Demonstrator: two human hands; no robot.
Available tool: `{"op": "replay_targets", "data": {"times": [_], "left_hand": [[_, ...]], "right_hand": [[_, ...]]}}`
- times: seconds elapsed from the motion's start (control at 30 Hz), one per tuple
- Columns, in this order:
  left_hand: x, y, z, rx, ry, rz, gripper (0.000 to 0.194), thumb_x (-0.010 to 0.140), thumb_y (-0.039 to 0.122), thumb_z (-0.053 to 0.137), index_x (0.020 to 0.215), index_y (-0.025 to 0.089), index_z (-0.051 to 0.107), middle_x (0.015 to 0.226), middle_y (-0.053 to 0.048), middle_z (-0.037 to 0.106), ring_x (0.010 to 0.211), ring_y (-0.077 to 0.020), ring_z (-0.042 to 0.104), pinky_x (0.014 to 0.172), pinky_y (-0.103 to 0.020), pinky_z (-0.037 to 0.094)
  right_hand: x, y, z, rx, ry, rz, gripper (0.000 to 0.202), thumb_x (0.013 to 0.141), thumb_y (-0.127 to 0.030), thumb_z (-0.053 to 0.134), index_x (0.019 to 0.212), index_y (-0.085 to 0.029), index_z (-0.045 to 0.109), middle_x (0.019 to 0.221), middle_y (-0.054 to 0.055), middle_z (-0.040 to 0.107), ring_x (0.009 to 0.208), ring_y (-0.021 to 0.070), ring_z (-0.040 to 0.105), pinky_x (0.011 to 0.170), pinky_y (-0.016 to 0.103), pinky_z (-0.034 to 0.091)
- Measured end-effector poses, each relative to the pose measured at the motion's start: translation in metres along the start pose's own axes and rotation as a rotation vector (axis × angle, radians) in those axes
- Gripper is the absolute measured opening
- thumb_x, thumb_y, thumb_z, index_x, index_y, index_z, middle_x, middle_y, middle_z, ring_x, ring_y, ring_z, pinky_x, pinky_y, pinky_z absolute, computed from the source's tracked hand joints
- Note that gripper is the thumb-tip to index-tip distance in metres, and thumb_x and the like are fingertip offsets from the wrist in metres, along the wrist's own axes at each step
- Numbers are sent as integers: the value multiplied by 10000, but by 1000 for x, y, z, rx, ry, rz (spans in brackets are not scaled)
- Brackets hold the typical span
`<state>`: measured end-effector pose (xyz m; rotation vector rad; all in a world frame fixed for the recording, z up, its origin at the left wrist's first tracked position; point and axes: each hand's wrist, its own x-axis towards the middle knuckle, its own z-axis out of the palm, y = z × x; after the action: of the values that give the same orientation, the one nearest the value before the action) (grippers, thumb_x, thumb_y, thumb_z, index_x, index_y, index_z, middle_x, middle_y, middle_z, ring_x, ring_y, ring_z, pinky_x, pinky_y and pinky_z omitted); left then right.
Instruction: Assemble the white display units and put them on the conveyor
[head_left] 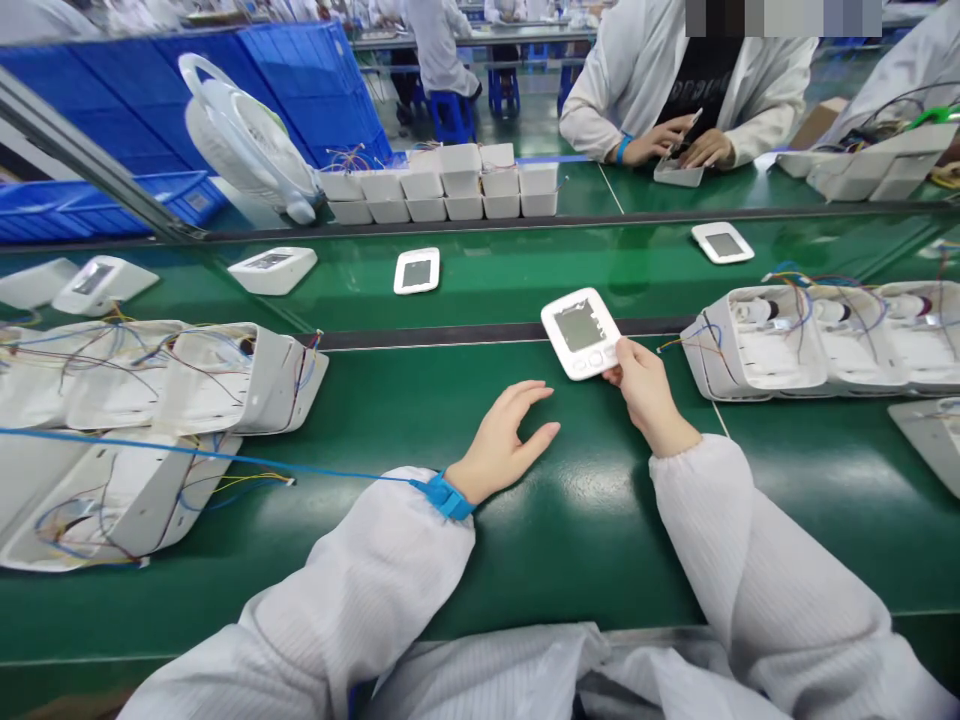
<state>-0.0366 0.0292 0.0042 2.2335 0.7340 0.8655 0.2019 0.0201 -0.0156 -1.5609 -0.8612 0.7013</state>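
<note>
My right hand (645, 388) grips the lower right corner of a white panel (581, 333) with a grey display window and small buttons, tilted above the edge between the green bench and the strip beyond it. My left hand (512, 440) hangs over the green bench (570, 540), its fingers spread and holding nothing, to the lower left of the panel. A blue wrist strap (447, 496) with a blue cord circles my left wrist.
Open white housings with loose wires stand at left (210, 380) and right (780, 345). Similar panels (417, 271) lie on the far strip. Beyond are stacked white boxes (442, 185), a white fan (244, 140), blue crates and a co-worker's hands (679, 145).
</note>
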Motion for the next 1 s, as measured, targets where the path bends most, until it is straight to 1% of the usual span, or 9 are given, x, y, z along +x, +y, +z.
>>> {"op": "replay_targets", "data": {"times": [0.1, 0.17, 0.3, 0.4, 0.53, 0.73, 0.83, 0.93, 1.0], "left_hand": [[0, -1, 1, 6, -8, 1, 330, 915, 328, 589, 1223, 211, 579, 1292, -121, 607, 1231, -257, 570, 1070, -469, 469], [-1, -1, 0, 10, -6, 10, 304, 918, 316, 584, 1201, 208, 593, 1265, -118, 623, 1212, -250, 583, 1060, -466, 477], [-3, 0, 0, 0, 7, 7, 259, 912, 298, 586, 1155, 218, 624, 1237, -110, 644, 1177, -241, 606, 1034, -454, 493], [6, -9, -2, -20, 63, -28, 218, 914, 313, 578, 1098, 223, 651, 1202, -97, 667, 1137, -228, 629, 1016, -434, 498], [55, -54, -26, 178, 165, -164, 213, 854, 327, 623, 1038, 228, 665, 1171, -61, 680, 1145, -212, 619, 1060, -395, 456], [146, -146, -111, 410, 403, -485, 364, 752, 248, 664, 1073, 104, 569, 1295, -213, 536, 1321, -344, 427, 1143, -514, 284], [155, -178, -143, 520, 509, -699, 591, 719, 357, 724, 1169, 64, 476, 1394, -299, 410, 1365, -429, 333, 1117, -602, 237], [150, -199, -156, 581, 514, -867, 629, 681, 449, 753, 1105, 78, 474, 1275, -304, 506, 1269, -460, 433, 1051, -618, 303], [148, -205, -158, 601, 508, -898, 589, 699, 466, 729, 1078, 97, 468, 1207, -279, 551, 1205, -447, 490, 1016, -604, 345]], "right_hand": [[1, 1, 7, 196, -55, -76, 666, 839, -530, 617, 1417, -235, 467, 1431, 117, 527, 1211, 227, 610, 982, 399, 520], [-4, 0, 11, 178, -152, -145, 683, 817, -469, 654, 1434, -251, 458, 1524, 111, 428, 1329, 235, 516, 1075, 425, 456], [-16, -5, 15, -139, -298, -340, 327, 874, -362, 588, 1143, -206, 692, 1240, 115, 670, 1153, 239, 636, 1045, 459, 481], [-19, -9, 16, -300, -327, -471, 203, 891, -300, 565, 964, -210, 732, 1053, 86, 729, 1015, 227, 674, 954, 437, 525], [-16, -7, 14, -283, -322, -433, 208, 898, -312, 550, 934, -210, 728, 997, 72, 728, 917, 209, 680, 782, 367, 553], [-14, -5, 13, -259, -313, -416, 199, 884, -301, 556, 908, -215, 734, 955, 55, 734, 855, 194, 671, 750, 348, 532], [-14, -8, 12, -240, -315, -402, 190, 882, -287, 558, 900, -211, 730, 932, 48, 733, 827, 183, 668, 724, 329, 523], [-15, -10, 12, -221, -325, -388, 181, 880, -280, 561, 897, -209, 727, 928, 48, 731, 827, 180, 667, 719, 322, 518], [-14, -10, 12, -207, -323, -374, 181, 880, -287, 561, 899, -214, 726, 931, 48, 730, 820, 181, 668, 714, 324, 519]]}}
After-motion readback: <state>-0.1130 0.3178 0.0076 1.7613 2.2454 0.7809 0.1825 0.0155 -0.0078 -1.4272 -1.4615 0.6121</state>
